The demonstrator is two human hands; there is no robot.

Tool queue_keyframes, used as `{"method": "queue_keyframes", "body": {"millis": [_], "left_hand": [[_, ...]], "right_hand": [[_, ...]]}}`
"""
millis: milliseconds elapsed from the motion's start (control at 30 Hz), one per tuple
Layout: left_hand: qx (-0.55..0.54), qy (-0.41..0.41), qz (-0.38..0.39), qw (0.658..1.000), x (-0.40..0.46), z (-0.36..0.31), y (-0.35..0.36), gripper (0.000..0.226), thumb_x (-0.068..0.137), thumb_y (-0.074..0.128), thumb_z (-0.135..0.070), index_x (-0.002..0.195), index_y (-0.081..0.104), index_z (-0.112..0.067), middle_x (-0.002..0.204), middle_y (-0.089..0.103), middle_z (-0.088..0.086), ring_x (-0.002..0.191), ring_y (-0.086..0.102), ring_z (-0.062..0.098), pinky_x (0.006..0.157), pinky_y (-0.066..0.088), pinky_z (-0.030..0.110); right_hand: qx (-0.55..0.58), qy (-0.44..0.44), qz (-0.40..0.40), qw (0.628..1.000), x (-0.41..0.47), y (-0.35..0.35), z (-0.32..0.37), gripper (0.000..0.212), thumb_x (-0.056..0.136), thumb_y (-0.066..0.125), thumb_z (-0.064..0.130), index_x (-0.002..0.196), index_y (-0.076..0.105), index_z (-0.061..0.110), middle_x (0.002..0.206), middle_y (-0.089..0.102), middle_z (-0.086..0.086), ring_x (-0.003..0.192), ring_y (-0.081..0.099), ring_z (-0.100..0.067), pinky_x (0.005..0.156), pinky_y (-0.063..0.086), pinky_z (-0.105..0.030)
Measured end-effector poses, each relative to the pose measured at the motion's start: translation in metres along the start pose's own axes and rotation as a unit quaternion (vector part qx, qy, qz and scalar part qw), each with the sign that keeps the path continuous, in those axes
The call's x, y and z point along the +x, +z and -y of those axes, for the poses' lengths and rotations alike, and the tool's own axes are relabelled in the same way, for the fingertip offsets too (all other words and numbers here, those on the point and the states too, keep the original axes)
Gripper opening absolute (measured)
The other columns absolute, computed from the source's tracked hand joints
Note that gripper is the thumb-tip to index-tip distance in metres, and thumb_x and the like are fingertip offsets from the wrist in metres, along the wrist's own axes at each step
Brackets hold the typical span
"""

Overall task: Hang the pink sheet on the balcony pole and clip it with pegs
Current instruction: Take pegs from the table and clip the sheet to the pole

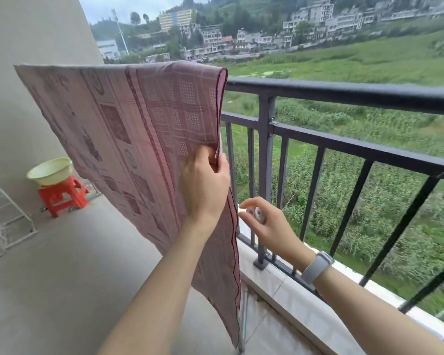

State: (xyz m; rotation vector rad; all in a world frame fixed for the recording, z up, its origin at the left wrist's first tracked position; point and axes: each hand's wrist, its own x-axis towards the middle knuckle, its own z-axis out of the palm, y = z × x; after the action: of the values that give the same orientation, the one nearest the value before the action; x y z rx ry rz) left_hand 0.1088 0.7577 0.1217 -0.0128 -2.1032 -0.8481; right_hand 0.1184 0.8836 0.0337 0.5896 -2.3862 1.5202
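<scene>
Sheet point(128, 129) is hanging over the pole point(344, 92), edge running vertically; left hand point(205, 185) is pinching it; right hand point(264, 224), just beside, is holding a pale peg point(257, 213).

No text, label, brand or number can be read anywhere in this view.
</scene>
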Motion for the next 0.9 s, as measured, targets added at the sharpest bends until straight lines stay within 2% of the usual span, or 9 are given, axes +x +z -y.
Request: {"method": "queue_keyframes", "body": {"millis": [100,200,267,300,367,500,600,733,900], "left_hand": [[-0.023,-0.011,0.041,0.999,0.003,0.004,-0.005,0.035,0.084,0.061,-0.026,0.055,0.041,-0.022,0.051,0.046,-0.013,0.046,0.045,0.006,0.042,0.033,0.010],[-0.006,-0.001,0.063,0.998,0.005,0.003,-0.009,0.043,0.083,0.062,-0.030,0.047,0.039,-0.022,0.045,0.046,-0.014,0.044,0.046,0.006,0.041,0.030,0.020],[0.008,0.005,0.072,0.997,0.007,0.002,-0.011,0.047,0.083,0.061,-0.032,0.045,0.035,-0.022,0.042,0.044,-0.013,0.042,0.043,0.005,0.039,0.026,0.019],[0.016,0.010,0.078,0.997,0.008,0.002,-0.012,0.046,0.083,0.060,-0.032,0.045,0.036,-0.020,0.041,0.043,-0.013,0.041,0.042,0.005,0.039,0.025,0.019],[0.036,0.031,0.087,0.995,0.010,0.001,-0.014,0.043,0.084,0.059,-0.031,0.047,0.040,-0.018,0.040,0.042,-0.011,0.039,0.039,0.005,0.038,0.023,0.019],[0.062,0.072,0.101,0.990,0.013,0.001,-0.018,0.042,0.085,0.057,-0.028,0.049,0.041,-0.015,0.045,0.052,0.000,0.040,0.039,0.014,0.038,0.021,0.018],[0.083,0.109,0.122,0.983,0.015,-0.003,-0.020,0.050,0.085,0.056,-0.027,0.045,0.027,-0.021,0.042,0.037,-0.010,0.040,0.034,0.010,0.040,0.017,0.020],[0.086,0.117,0.141,0.979,0.021,-0.002,-0.023,0.054,0.085,0.056,-0.027,0.044,0.022,-0.021,0.039,0.028,-0.010,0.038,0.029,0.005,0.041,0.013,0.021],[0.078,0.103,0.156,0.979,0.023,0.001,-0.022,0.052,0.085,0.054,-0.030,0.042,0.027,-0.018,0.038,0.033,-0.008,0.038,0.033,0.008,0.041,0.017,0.022]], "right_hand": [[0.074,0.078,0.023,0.994,-0.002,-0.010,0.007,0.032,0.096,0.039,0.027,0.127,0.042,0.022,0.081,0.045,0.012,0.062,0.046,0.007,0.060,0.037,-0.015],[0.128,0.098,0.017,0.987,-0.003,-0.015,0.018,0.048,0.097,0.035,0.019,0.142,0.018,0.018,0.102,0.043,-0.001,0.079,0.050,-0.007,0.071,0.045,-0.017],[0.115,0.080,-0.033,0.990,-0.002,-0.017,0.025,0.046,0.093,0.045,0.014,0.138,0.032,0.015,0.106,0.047,-0.001,0.084,0.052,-0.014,0.079,0.046,-0.025],[0.112,0.079,-0.064,0.988,-0.002,-0.019,0.028,0.040,0.091,0.051,0.015,0.130,0.044,0.017,0.105,0.051,-0.001,0.081,0.052,-0.012,0.077,0.045,-0.030],[0.125,0.075,-0.111,0.983,-0.001,-0.024,0.034,0.027,0.084,0.061,0.019,0.111,0.058,0.020,0.096,0.058,0.001,0.070,0.047,-0.003,0.070,0.042,-0.026],[0.201,0.070,-0.153,0.965,0.000,-0.026,0.046,0.024,0.081,0.064,0.013,0.104,0.059,0.018,0.090,0.063,0.001,0.078,0.058,-0.005,0.074,0.050,-0.020],[0.225,0.067,-0.175,0.956,0.000,-0.020,0.049,0.027,0.081,0.063,0.005,0.104,0.056,0.016,0.099,0.064,-0.001,0.087,0.062,0.001,0.081,0.051,-0.016],[0.198,0.035,-0.216,0.956,-0.004,-0.018,0.052,0.028,0.077,0.068,0.008,0.096,0.055,0.024,0.107,0.058,-0.014,0.099,0.061,-0.014,0.084,0.051,-0.019],[0.137,-0.016,-0.256,0.957,-0.008,-0.013,0.051,0.027,0.075,0.069,0.010,0.099,0.060,0.017,0.095,0.060,-0.009,0.088,0.063,-0.013,0.081,0.051,-0.018]]}}
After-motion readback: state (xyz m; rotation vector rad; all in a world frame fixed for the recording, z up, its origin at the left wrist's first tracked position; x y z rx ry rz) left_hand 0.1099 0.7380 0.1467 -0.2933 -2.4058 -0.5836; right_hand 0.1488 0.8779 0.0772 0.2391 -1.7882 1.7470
